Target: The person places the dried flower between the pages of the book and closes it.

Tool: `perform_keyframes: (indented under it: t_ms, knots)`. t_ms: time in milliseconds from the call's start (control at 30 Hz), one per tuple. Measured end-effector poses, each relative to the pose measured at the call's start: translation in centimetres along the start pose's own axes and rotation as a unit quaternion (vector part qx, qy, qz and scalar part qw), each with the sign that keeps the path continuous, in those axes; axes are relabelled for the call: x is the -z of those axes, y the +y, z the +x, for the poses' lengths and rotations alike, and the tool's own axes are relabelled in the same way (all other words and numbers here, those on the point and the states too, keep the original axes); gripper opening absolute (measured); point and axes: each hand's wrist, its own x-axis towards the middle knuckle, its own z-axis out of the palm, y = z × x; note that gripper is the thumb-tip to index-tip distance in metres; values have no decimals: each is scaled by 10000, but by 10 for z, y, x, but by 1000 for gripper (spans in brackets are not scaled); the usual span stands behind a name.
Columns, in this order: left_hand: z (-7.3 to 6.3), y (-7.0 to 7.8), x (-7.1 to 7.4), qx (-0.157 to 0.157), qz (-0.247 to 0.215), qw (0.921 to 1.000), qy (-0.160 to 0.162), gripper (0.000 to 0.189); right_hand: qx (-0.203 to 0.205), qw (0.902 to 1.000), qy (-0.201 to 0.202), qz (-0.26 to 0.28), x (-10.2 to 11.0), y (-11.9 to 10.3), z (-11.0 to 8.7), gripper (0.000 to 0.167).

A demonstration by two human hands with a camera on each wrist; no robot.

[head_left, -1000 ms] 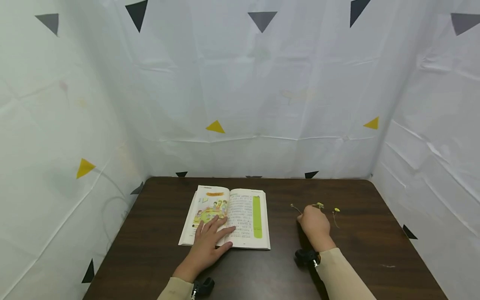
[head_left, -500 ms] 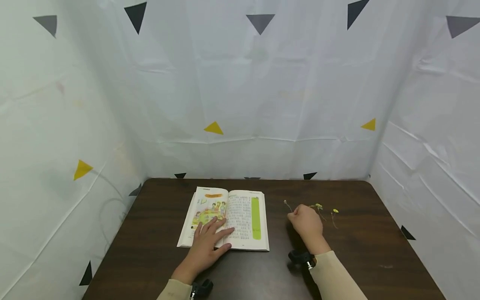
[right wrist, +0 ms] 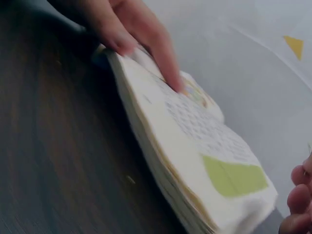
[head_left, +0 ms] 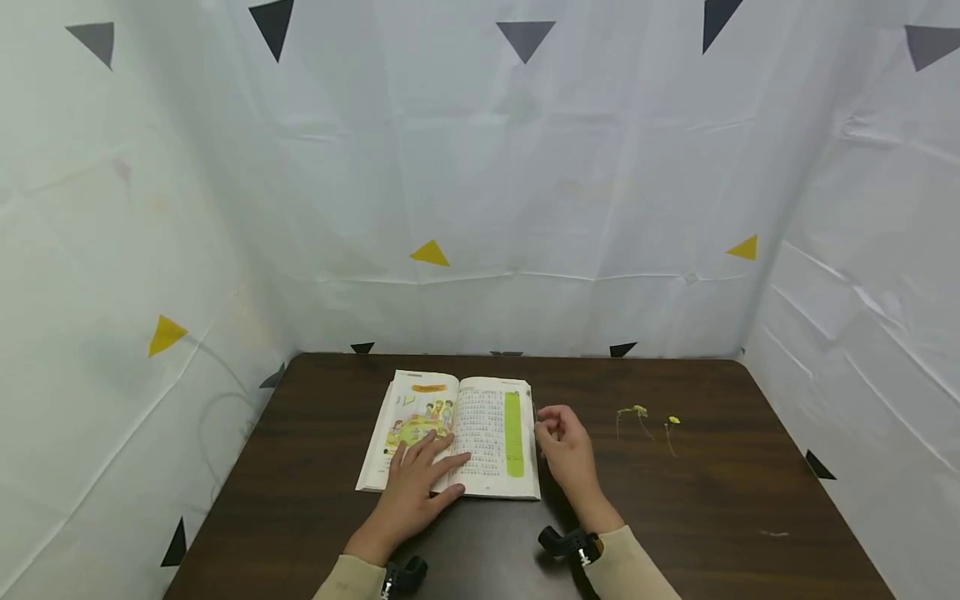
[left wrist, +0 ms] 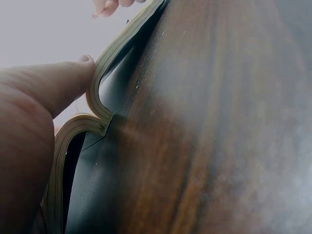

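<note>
An open book [head_left: 487, 400] lies on the table, with a picture on its left page and text with a green strip on the right page. My left hand [head_left: 416, 492] rests on it with fingers spread across both pages near the bottom. At the book's right edge, my right hand [head_left: 570, 458] has curled fingers that pinch a thin dried flower [head_left: 536, 412]. Most of that flower is hidden by the hand; its stem tip barely shows in the right wrist view. Two yellow dried flower sprigs, one forked [head_left: 637, 412] and one single [head_left: 672, 422], lie to the right.
The dark wooden table [head_left: 712, 517] is bordered by white cloth walls [head_left: 562, 183] at the back and sides, marked with black and yellow triangles. Each wrist carries a black camera strap.
My right hand has moved left from beside the yellow sprigs to the book's right edge, carrying the pinched flower. My left hand has stayed on the pages.
</note>
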Motion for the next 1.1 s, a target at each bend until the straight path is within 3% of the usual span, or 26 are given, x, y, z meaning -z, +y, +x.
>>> perform_keyframes:
  t_ms: [233, 500, 600, 900, 1100]
  knots:
    - [0, 1, 0, 39, 20, 10000, 29, 51, -421, 9888, -440, 1360, -32, -14, -13, 14]
    - [-3, -2, -4, -122, 187, 9994, 264, 51, -924, 9575, -869, 2591, -74, -23, -26, 28]
    - [0, -3, -4, -115, 207, 9995, 205, 51, -972, 9519, -928, 2755, -83, -17, -27, 29]
    - [-4, -4, -3, -201, 254, 9991, 282, 51, -1096, 9637, -1124, 2159, -91, -14, -31, 22]
    - [-2, -4, -3, 14, 129, 9997, 221, 50, -1038, 9722, -1017, 1835, -92, -15, -29, 22]
